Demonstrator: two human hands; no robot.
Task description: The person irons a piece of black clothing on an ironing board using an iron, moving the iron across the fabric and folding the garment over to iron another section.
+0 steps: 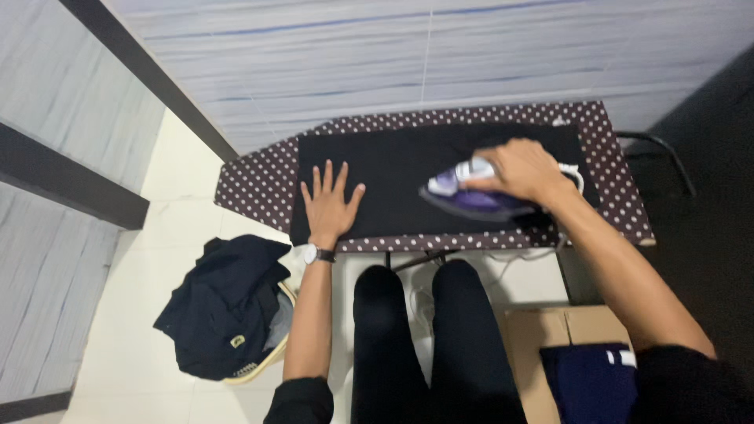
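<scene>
On the polka-dot ironing board [259, 184], black cloth [393, 169] runs left-right; left hand [328, 206] spread flat on its left end, right hand [522, 171] gripping purple iron [471, 196], nose apparently pointing left, toward the flat hand.

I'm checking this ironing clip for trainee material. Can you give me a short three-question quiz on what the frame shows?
1. True or false: the left hand lies flat, fingers spread, on the black garment.
2. Multiple choice: what does the right hand grip? A) a spray bottle B) a purple iron C) a hanger
3. Short answer: where is the heap of dark clothes in its basket?

Key
1. True.
2. B; the hand closes over its handle, with the iron resting on the garment on the dotted ironing board.
3. On the floor, to the person's left.
</scene>
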